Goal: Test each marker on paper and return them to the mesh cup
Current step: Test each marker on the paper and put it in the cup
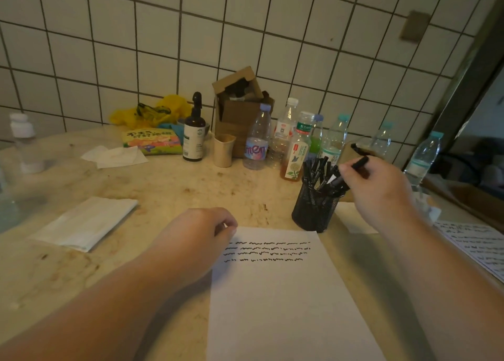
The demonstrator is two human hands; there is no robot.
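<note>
Single head-worn wide-angle view, looking forward and down, close over a stained beige tabletop [169, 194]; white tiled wall [245, 33] fills the upper frame.

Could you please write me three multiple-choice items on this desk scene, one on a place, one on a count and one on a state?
1. Where does the mesh cup stand?
A. Just beyond the far right corner of the paper
B. On the folded cloth at the left
C. Inside the cardboard box

2. How many rows of test squiggles are on the paper?
A. One
B. Three
C. Seven

3. What is the right hand doing?
A. Resting flat on the table
B. Holding a black marker above the cup
C. Gripping a water bottle

Answers: 1 A, the cup sits by the sheet's top right corner. 2 B, three lines of marks run across its top. 3 B, the fingers pinch the marker over the cup, while the left hand rests on the sheet's top left corner.
</note>
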